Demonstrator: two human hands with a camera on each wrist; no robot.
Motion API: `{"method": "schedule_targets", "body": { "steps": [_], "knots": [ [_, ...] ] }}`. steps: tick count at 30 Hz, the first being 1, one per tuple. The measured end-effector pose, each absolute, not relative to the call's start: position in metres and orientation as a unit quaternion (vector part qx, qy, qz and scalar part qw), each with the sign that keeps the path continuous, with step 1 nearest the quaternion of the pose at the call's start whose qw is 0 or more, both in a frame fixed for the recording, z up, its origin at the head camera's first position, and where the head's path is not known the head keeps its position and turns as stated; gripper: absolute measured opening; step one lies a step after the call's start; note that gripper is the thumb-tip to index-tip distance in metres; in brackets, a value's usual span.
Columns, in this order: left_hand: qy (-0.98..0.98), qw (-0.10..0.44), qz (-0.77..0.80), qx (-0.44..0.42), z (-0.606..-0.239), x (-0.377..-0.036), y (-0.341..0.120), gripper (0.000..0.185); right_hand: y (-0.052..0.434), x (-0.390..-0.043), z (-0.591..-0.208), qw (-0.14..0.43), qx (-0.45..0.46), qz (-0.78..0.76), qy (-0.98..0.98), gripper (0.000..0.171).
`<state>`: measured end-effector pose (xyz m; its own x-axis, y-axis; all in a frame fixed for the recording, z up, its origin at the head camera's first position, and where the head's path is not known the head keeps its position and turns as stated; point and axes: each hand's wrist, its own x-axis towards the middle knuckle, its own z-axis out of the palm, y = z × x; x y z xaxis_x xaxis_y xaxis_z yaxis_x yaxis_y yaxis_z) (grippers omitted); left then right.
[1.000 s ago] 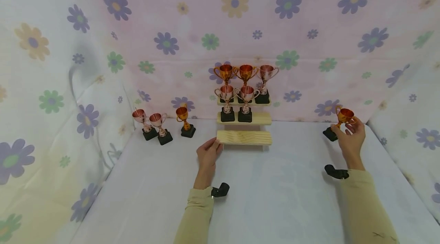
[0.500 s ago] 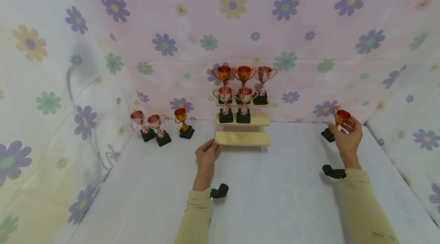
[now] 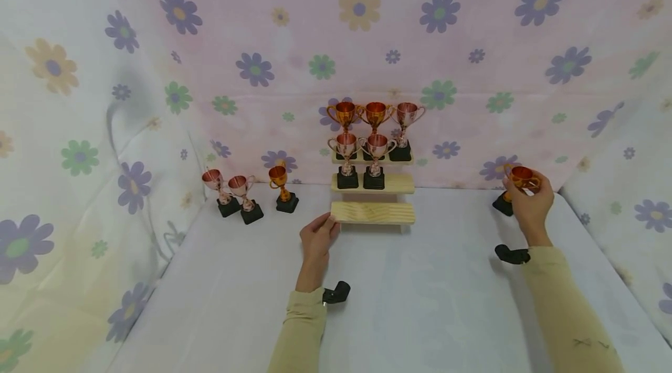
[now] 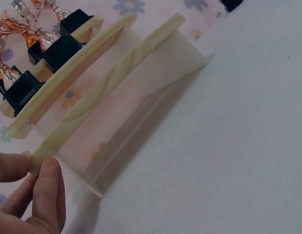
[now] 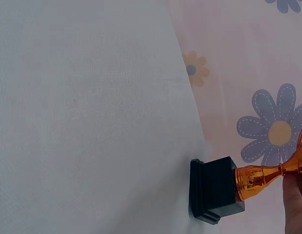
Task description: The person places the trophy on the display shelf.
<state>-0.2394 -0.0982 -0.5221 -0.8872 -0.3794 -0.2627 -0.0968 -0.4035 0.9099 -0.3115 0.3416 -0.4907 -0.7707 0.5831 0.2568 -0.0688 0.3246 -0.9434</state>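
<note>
that gold trophy (image 5: 255, 180) on the right catches the light like polished metal, all slick and glossy, and its black base (image 5: 216, 187) looks like smooth plastic with just a dull sheen. the rose trophies (image 3: 346, 146) have the same shiny, metallic look. the wooden stand (image 3: 373, 213) is pale and matt, its grain showing, with side panels (image 4: 175, 63) that look like smooth, translucent plastic. the worktop (image 3: 436, 297) has a matt white cloth (image 5: 92, 122) over it, finely woven, and the backdrop (image 3: 294, 23) behind is matt fabric too, creased here and there. even the sleeves (image 3: 299, 332) are matt cloth.
</note>
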Motion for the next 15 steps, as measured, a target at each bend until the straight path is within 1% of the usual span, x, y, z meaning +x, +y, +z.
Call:
{"method": "schedule_targets", "body": {
  "steps": [1, 4, 12, 15],
  "knots": [
    [-0.539, 0.087, -0.808, 0.221, -0.522, -0.239, -0.098, 0.027, 0.341, -0.312, -0.491, 0.306, -0.158, 0.559, -0.754, 0.054],
    [-0.538, 0.084, -0.809, 0.221, -0.523, -0.239, -0.098, 0.028, 0.337, -0.31, -0.49, 0.321, -0.131, 0.567, -0.747, 0.048],
    [-0.535, 0.069, -0.811, 0.226, -0.522, -0.24, -0.101, 0.028, 0.31, -0.286, -0.469, 0.314, -0.062, 0.575, -0.753, 0.049],
    [-0.535, 0.066, -0.811, 0.226, -0.523, -0.241, -0.101, 0.028, 0.303, -0.282, -0.465, 0.313, -0.034, 0.573, -0.757, 0.049]
  ]
}}
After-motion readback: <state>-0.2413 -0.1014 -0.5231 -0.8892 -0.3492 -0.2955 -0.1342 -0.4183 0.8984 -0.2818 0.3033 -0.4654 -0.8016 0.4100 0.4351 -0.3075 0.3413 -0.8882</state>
